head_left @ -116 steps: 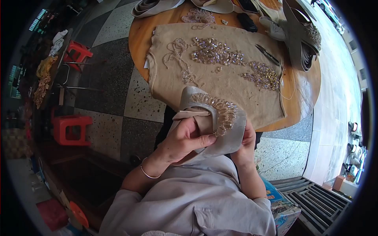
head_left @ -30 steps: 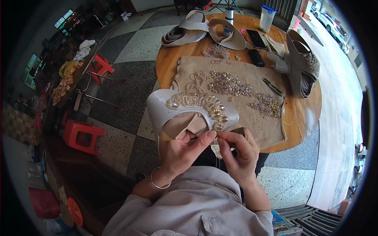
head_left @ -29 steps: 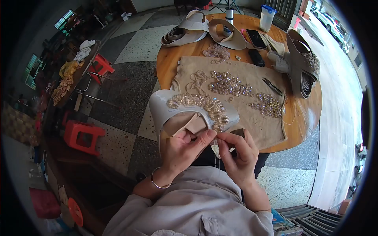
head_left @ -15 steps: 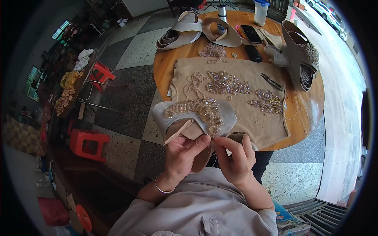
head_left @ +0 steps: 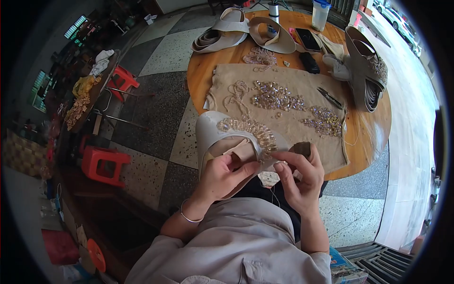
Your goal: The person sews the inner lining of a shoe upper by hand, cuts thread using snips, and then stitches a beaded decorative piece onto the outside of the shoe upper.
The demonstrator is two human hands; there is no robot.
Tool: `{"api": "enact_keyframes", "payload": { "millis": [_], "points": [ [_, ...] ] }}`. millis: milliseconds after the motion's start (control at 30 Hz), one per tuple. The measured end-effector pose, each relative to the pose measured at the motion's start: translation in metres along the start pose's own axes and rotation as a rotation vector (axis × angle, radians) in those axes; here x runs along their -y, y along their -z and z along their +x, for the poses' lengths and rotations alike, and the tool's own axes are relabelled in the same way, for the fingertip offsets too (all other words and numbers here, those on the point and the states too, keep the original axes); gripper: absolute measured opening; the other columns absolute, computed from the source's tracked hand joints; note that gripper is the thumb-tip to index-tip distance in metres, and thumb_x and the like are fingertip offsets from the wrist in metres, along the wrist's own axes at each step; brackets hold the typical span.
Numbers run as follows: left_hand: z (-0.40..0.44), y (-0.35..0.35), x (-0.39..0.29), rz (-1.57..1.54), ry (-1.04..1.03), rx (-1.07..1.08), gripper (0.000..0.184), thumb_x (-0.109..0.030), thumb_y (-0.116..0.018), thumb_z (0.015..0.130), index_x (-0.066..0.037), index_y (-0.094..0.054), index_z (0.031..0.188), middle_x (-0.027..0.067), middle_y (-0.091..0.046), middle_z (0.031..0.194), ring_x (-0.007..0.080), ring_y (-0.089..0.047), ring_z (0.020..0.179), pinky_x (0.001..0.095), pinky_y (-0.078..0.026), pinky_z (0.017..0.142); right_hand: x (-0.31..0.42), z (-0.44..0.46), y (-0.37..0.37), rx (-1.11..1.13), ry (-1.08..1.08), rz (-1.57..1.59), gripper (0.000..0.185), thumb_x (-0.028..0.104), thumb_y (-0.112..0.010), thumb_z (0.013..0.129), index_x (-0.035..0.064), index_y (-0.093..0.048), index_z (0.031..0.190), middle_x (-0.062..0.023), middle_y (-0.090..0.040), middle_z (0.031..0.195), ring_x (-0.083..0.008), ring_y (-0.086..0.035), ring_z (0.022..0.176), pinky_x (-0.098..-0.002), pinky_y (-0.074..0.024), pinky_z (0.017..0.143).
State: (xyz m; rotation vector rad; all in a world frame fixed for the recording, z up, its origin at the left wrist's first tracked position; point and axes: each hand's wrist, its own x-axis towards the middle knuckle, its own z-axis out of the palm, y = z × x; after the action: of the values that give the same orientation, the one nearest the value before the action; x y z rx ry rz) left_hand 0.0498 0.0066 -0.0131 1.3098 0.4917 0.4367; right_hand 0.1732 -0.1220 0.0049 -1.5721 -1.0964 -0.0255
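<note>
A pale beige shoe upper (head_left: pixel 206 130), tilted in front of my body, carries a curved band of clear and gold beads (head_left: pixel 257 132). My left hand (head_left: pixel 226 176) grips its lower inner edge between thumb and fingers. At the lower end of the beads is my right hand (head_left: pixel 302 175), its index fingertip touching the edge and its thumb bent in just below. Whatever is between those fingers is too small to make out. A thin thread (head_left: pixel 274 191) hangs beneath them. A dark brown curved edge (head_left: pixel 302 150) shows behind my right fingers.
On the round wooden table (head_left: pixel 196 71), a tan cloth (head_left: pixel 288 75) bears loose beads (head_left: pixel 276 98), bead strings (head_left: pixel 236 92) and snips (head_left: pixel 329 97). More uppers (head_left: pixel 227 33), a phone (head_left: pixel 307 39), a black case (head_left: pixel 309 62) and a lidded container (head_left: pixel 320 16) surround it. Red stools (head_left: pixel 106 165) stand left.
The beaded upper has shifted right and turned, showing more of its pale side. My right hand has moved right and its fingertips have drawn apart from my left hand.
</note>
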Motion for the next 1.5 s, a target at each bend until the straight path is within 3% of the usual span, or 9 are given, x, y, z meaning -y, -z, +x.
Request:
{"api": "enact_keyframes", "payload": {
  "millis": [233, 533, 767, 867, 1000, 1033, 1200, 1333, 1500],
  "points": [
    [-0.001, -0.008, -0.025, 0.766, -0.358, 0.041, 0.019, -0.011, -0.065, 0.083, -0.001, -0.061, 0.098, 0.0136, -0.064, 0.080, 0.0243, -0.062, 0.069, 0.0333, -0.047, 0.062, 0.007, 0.000, -0.014, 0.086, -0.186, -0.130, 0.011, 0.009, -0.073, 0.073, 0.0079, -0.066, 0.081, -0.0048, -0.046, 0.067, -0.0151, -0.051, 0.053, -0.0300, -0.0408, 0.049],
    [-0.006, -0.008, -0.012, 0.785, -0.335, 0.007, 0.019, -0.015, -0.062, 0.085, -0.001, -0.060, 0.096, 0.0167, -0.064, 0.083, 0.0336, -0.063, 0.076, 0.0380, -0.048, 0.063, 0.001, -0.002, -0.013, 0.213, -0.253, -0.100, 0.012, 0.008, -0.069, 0.073, 0.0029, -0.062, 0.081, -0.0067, -0.052, 0.077, -0.0175, -0.052, 0.055, -0.0294, -0.0451, 0.054],
    [-0.003, -0.001, -0.014, 0.608, -0.258, 0.209, 0.021, -0.012, -0.068, 0.082, 0.001, -0.062, 0.097, 0.0047, -0.062, 0.079, 0.0111, -0.057, 0.071, 0.0256, -0.046, 0.062, -0.019, 0.011, 0.010, 0.116, -0.699, 0.621, 0.011, 0.017, -0.058, 0.090, 0.0071, -0.053, 0.090, 0.0025, -0.051, 0.073, -0.0028, -0.043, 0.050, -0.0179, -0.0332, 0.044],
    [-0.004, 0.008, -0.001, 0.490, -0.067, 0.340, 0.018, -0.012, -0.067, 0.084, 0.003, -0.060, 0.091, 0.0013, -0.058, 0.075, 0.0054, -0.049, 0.067, 0.0226, -0.042, 0.058, -0.030, 0.040, 0.036, -0.139, -0.683, 0.834, 0.014, 0.019, -0.047, 0.095, 0.0055, -0.050, 0.095, -0.0072, -0.059, 0.080, -0.0054, -0.041, 0.043, -0.0184, -0.0316, 0.038],
    [-0.005, 0.011, -0.003, 0.295, 0.008, 0.331, 0.020, -0.014, -0.063, 0.087, 0.004, -0.057, 0.080, 0.0004, -0.054, 0.068, 0.0035, -0.043, 0.065, 0.0235, -0.040, 0.057, -0.092, 0.082, 0.120, -0.037, -0.756, 1.336, 0.008, 0.012, -0.045, 0.096, 0.0066, -0.047, 0.090, 0.0031, -0.041, 0.068, -0.0016, -0.042, 0.057, -0.0132, -0.0369, 0.043],
    [-0.005, 0.015, -0.001, 0.290, 0.029, 0.330, 0.021, -0.014, -0.063, 0.087, 0.005, -0.057, 0.080, 0.0007, -0.055, 0.069, 0.0038, -0.043, 0.066, 0.0241, -0.040, 0.057, -0.120, 0.090, 0.150, -0.035, -0.632, 1.284, 0.008, 0.009, -0.046, 0.096, 0.0035, -0.048, 0.091, 0.0012, -0.044, 0.072, -0.0041, -0.046, 0.066, -0.0145, -0.0441, 0.053],
    [-0.010, 0.028, -0.010, 0.308, 0.046, 0.365, 0.024, -0.018, -0.061, 0.089, 0.005, -0.059, 0.083, 0.0043, -0.059, 0.070, 0.0052, -0.045, 0.065, 0.0261, -0.041, 0.058, -0.188, 0.107, 0.299, -0.366, -0.075, -1.214, 0.036, 0.027, -0.049, 0.096, -0.0050, -0.063, 0.100, -0.0184, -0.065, 0.103, -0.0288, -0.055, 0.111, -0.0341, -0.0450, 0.093],
    [-0.009, 0.034, -0.005, 0.428, -0.087, 0.437, 0.024, -0.019, -0.061, 0.089, 0.005, -0.060, 0.089, 0.0068, -0.059, 0.069, 0.0054, -0.046, 0.065, 0.0255, -0.042, 0.059, -0.224, 0.102, 0.392, -0.424, -0.219, -1.312, 0.057, 0.049, -0.045, 0.092, -0.0036, -0.065, 0.102, -0.0205, -0.061, 0.113, -0.0339, -0.045, 0.123, -0.0395, -0.0384, 0.100],
    [-0.008, 0.034, -0.021, 0.355, 0.126, 0.581, 0.025, -0.019, -0.064, 0.087, 0.003, -0.060, 0.099, 0.0041, -0.062, 0.079, 0.0052, -0.047, 0.070, 0.0243, -0.042, 0.062, -0.234, 0.113, 0.402, -0.444, -0.145, -0.942, 0.033, 0.023, -0.052, 0.094, -0.0063, -0.066, 0.092, -0.0209, -0.059, 0.116, -0.0271, -0.050, 0.118, -0.0354, -0.0401, 0.099]
  ]
}}
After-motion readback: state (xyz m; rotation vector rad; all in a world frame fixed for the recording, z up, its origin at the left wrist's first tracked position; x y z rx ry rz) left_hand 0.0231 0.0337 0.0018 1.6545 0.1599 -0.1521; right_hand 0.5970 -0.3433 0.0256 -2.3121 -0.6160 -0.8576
